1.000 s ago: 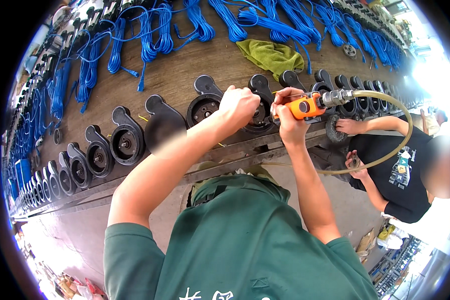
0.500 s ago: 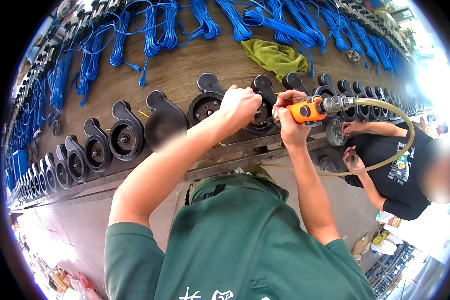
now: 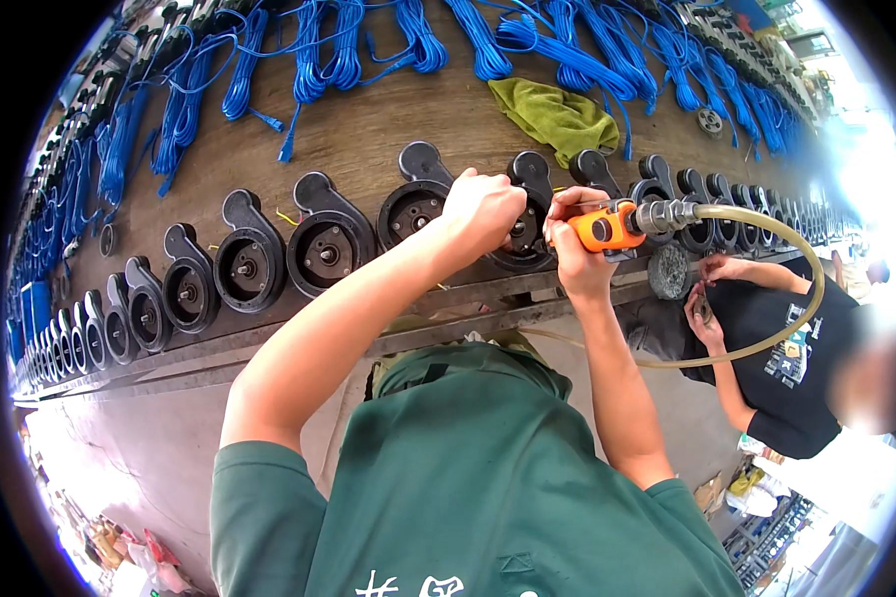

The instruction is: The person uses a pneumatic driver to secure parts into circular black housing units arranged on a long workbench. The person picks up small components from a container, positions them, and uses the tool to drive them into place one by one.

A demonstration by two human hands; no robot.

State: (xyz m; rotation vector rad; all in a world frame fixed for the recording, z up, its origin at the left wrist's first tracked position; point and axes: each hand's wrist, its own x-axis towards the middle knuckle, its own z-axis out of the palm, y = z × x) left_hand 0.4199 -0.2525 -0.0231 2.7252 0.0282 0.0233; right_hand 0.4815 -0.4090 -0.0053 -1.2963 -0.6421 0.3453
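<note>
Now left hand (image 3: 483, 206) steadies black housing (image 3: 526, 214); right hand (image 3: 573, 254) grips orange tool (image 3: 607, 227).

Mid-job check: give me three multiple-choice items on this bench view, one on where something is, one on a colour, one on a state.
1. Where does the green cloth lie?
A. On the bench beyond the black housings
B. On the floor
C. Over the right hand

2. What colour are the coiled cables?
A. Red
B. Blue
C. Yellow

3. What is the right hand doing?
A. Hanging open
B. Resting flat on the bench
C. Gripping the orange air tool

Answers: 1 A, the cloth sits on the wooden top behind the row of housings. 2 B, every coil is blue. 3 C, the fingers wrap the tool, with its hose attached.
</note>
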